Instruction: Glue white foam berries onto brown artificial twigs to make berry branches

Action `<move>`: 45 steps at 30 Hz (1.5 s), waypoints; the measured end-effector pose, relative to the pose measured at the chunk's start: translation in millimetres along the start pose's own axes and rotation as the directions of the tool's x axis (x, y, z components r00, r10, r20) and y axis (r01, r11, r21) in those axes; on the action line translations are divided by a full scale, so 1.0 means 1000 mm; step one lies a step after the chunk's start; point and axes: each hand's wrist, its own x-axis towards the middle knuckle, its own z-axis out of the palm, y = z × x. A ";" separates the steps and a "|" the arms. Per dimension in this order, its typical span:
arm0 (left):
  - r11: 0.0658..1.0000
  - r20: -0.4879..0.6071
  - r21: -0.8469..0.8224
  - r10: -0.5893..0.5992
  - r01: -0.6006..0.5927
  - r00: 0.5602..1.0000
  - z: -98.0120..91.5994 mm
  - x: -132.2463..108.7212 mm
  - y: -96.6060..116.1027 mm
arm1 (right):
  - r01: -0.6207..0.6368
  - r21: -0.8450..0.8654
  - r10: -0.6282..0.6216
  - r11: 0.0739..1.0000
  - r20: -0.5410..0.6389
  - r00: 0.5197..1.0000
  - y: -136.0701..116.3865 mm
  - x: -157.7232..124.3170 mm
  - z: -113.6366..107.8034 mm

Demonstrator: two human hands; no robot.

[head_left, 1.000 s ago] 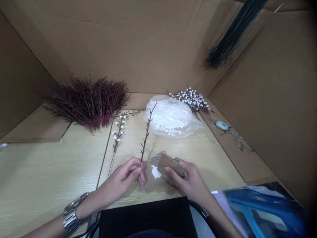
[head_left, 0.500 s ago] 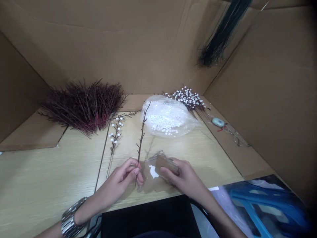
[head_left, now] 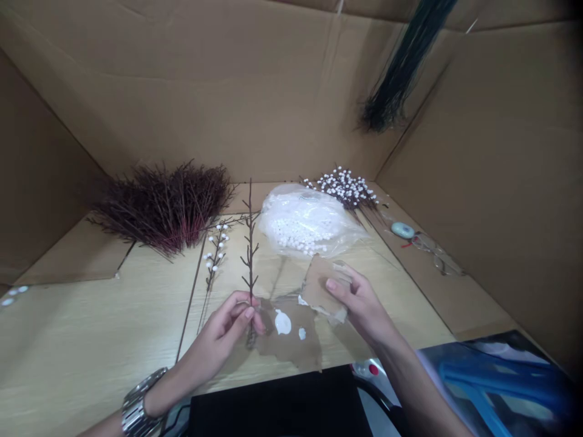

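Note:
Between the thumb and fingers of my left hand (head_left: 234,325) a bare brown twig (head_left: 250,249) is pinched, standing upright with short side shoots. My right hand (head_left: 357,300) grips a torn piece of cardboard (head_left: 321,282) that has white paste on its lower left corner. Below it on the table lies a flat cardboard sheet (head_left: 291,349) with a blob of white glue-like paste (head_left: 283,322) and a smaller dab beside it. Left of the held twig, a twig with white berries (head_left: 215,255) lies on the table.
A large bundle of dark twigs (head_left: 168,206) lies at the back left. A clear plastic bag of white beads (head_left: 300,227) is at the back centre, with berried twigs (head_left: 346,187) behind it. A pale green oval object (head_left: 402,230) lies right. Cardboard walls (head_left: 228,97) surround the table.
My right hand has lifted the cardboard piece up and right, away from the paste, uncovering a second small dab. The twig in my left hand has turned more upright.

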 end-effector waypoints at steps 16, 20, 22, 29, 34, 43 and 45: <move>0.996 -0.126 0.087 0.002 0.009 0.992 0.020 0.011 0.006 | -0.046 0.297 0.071 0.954 -0.076 0.995 -0.009 0.021 -0.005; 0.997 -0.192 0.022 0.073 -0.070 0.979 0.018 0.019 0.011 | 0.077 0.263 -0.058 0.962 -0.076 0.995 -0.024 0.026 0.006; 0.992 -0.195 -0.020 0.118 -0.124 0.974 0.016 0.021 0.018 | 0.128 0.252 -0.118 0.959 -0.054 0.992 -0.035 0.031 0.011; 0.965 -0.120 -0.196 0.151 -0.173 0.981 0.014 0.026 0.028 | 0.352 0.249 -0.346 0.902 -0.070 0.936 -0.063 0.062 0.028; 0.983 -0.231 -0.144 0.080 -0.115 0.970 0.008 0.028 0.009 | 0.354 0.229 -0.343 0.907 -0.088 0.935 -0.037 0.076 0.035; 0.992 -0.297 -0.123 -0.016 -0.022 0.955 0.005 0.019 -0.002 | 0.325 0.026 -0.319 0.945 -0.130 0.939 -0.007 0.066 0.032; 0.989 -0.279 -0.148 -0.019 -0.024 0.960 0.005 0.021 -0.005 | 0.328 -0.032 -0.329 0.944 -0.138 0.934 -0.007 0.065 0.033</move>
